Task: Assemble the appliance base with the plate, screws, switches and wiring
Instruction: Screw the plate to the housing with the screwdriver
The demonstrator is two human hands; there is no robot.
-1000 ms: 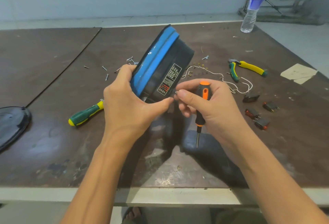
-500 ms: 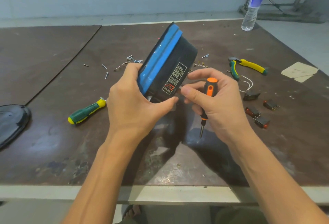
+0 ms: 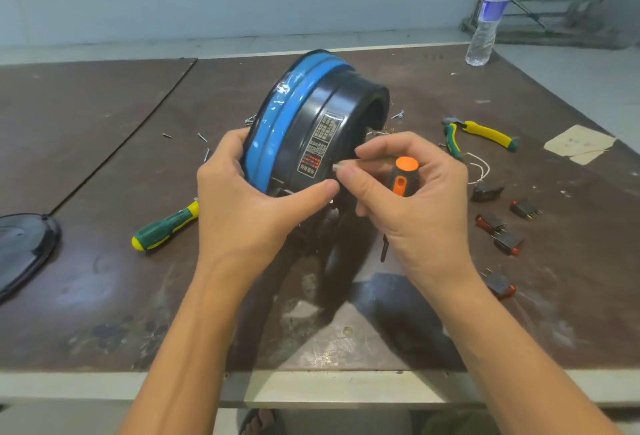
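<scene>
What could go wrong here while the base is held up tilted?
1. The right hand both holds the orange screwdriver and pinches a small part at the base; the part could slip and drop among the loose screws.
2. The left hand alone grips the tilted base; it could roll.

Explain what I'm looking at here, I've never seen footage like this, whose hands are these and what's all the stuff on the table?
No machine here: a person wears a camera on the head, so you look down at their two hands. The left hand grips a round blue-and-black appliance base, tilted on its edge. The right hand holds an orange screwdriver and pinches something small at the base's side. On the brown table lie a green screwdriver, pliers, red switches, loose screws and a water bottle.
</scene>
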